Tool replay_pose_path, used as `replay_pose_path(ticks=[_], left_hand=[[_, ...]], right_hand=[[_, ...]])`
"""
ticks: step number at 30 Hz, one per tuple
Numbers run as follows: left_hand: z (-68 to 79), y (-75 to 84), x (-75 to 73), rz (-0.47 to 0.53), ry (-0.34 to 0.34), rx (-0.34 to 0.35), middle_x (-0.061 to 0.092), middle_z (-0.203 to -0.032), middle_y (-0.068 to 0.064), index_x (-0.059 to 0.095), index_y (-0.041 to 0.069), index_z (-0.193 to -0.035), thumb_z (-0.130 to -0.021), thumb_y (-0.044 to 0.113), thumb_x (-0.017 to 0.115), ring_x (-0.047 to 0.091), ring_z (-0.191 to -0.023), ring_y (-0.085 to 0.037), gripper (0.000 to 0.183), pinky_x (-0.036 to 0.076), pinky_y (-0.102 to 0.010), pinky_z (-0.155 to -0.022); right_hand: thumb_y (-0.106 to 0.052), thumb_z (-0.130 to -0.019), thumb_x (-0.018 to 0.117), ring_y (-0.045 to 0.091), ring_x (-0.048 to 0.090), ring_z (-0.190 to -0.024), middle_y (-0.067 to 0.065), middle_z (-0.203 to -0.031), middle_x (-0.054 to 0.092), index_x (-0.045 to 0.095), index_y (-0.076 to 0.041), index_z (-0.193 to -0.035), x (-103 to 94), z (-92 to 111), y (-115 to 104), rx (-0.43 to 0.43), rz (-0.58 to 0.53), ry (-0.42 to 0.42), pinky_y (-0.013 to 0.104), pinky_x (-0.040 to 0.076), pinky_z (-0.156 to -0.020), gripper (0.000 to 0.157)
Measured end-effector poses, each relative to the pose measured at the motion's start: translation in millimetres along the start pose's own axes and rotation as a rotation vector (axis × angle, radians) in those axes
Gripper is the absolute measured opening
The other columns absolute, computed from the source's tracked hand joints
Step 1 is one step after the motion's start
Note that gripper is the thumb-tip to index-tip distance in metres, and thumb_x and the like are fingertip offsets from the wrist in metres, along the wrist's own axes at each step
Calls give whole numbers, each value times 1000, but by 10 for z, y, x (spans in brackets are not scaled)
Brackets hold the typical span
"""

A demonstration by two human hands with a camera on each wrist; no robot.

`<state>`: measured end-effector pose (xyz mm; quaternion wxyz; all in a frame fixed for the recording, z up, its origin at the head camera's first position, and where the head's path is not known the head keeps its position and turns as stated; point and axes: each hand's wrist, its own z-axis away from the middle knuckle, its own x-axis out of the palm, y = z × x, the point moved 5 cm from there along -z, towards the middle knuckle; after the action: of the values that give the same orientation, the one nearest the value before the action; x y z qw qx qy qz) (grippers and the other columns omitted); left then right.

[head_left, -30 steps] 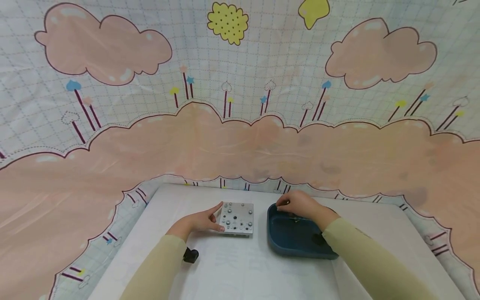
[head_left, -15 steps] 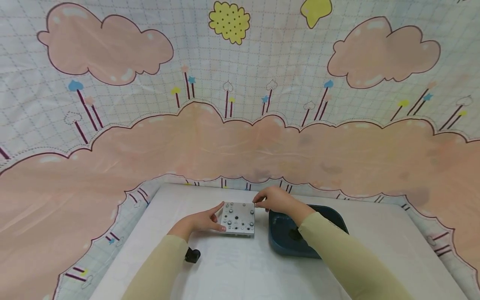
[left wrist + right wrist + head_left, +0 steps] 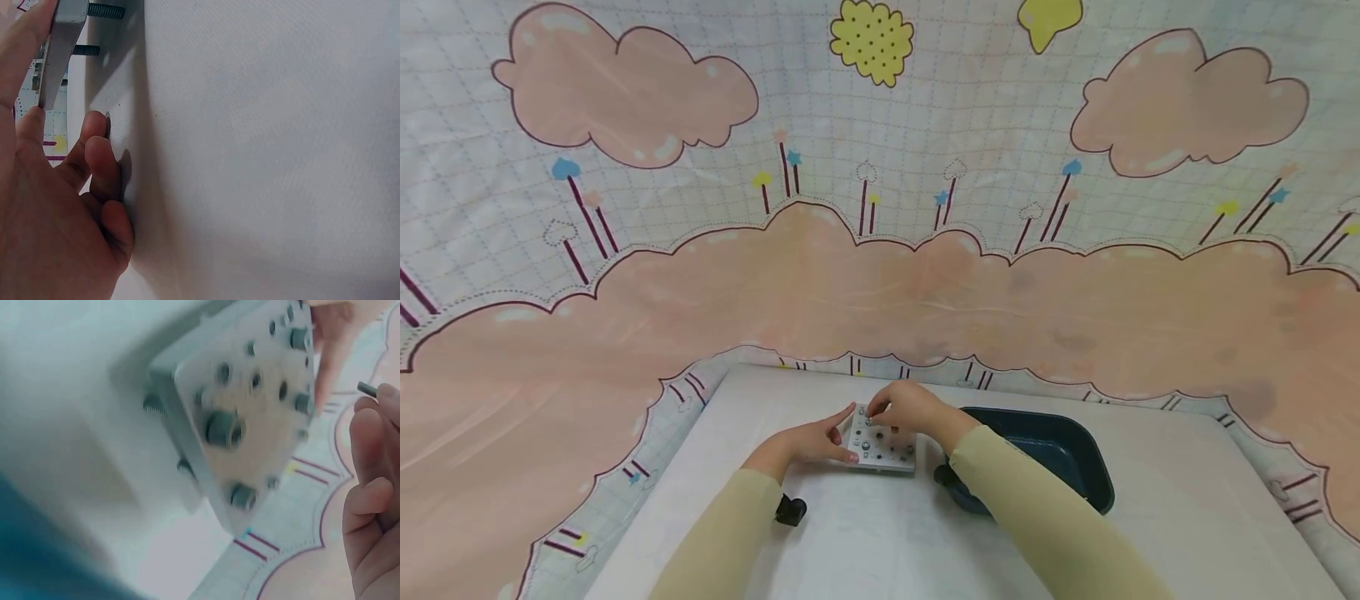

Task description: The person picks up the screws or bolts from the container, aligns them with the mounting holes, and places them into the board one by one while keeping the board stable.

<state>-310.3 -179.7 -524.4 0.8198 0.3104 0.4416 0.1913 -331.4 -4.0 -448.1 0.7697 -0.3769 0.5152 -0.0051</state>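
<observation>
Head: plate [image 3: 883,450], left edge clamped by left hand [image 3: 812,442]; right hand [image 3: 916,408] above it; tray [image 3: 1067,462] to its right. Left wrist: bolts [image 3: 107,11] beneath plate; I'd brace it level. Right wrist: pin [image 3: 367,389], pinched, near plate; best held square.

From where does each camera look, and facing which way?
Head: on the head, facing forward-down to the drilled metal plate and blue tray; left hand and right hand show.
Left wrist: on that wrist, facing the plate's edge and white table; the left hand shows.
Right wrist: on that wrist, facing the plate's top; both hands show, the right pinching a metal pin.
Wrist views share: screw ends under the plate.
</observation>
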Motion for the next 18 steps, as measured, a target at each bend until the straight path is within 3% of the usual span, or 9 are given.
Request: replay_pose_path(ticks=[11,18], left_hand=[[17,16,-18,7,-20,43,49,-101,-4,13,28,-161,-79,45,82,46,-93,-20,108,33,-42,-86],[13,28,-25,-14,-18,42,49,-102,-4,13,27,-161,-80,47,81,46,-95,-20,108,33,-42,-87]], right_hand=[[-18,-93,71,9,59,-73,-10,-92,69,77,-18,-96,195,-156,-73,5,-4,12,27,50,-69,7],[-19,-93,71,10,57,-80,-11,-90,67,77,-21,-95,281,-202,-44,25,58,17,31,48,-80,6]])
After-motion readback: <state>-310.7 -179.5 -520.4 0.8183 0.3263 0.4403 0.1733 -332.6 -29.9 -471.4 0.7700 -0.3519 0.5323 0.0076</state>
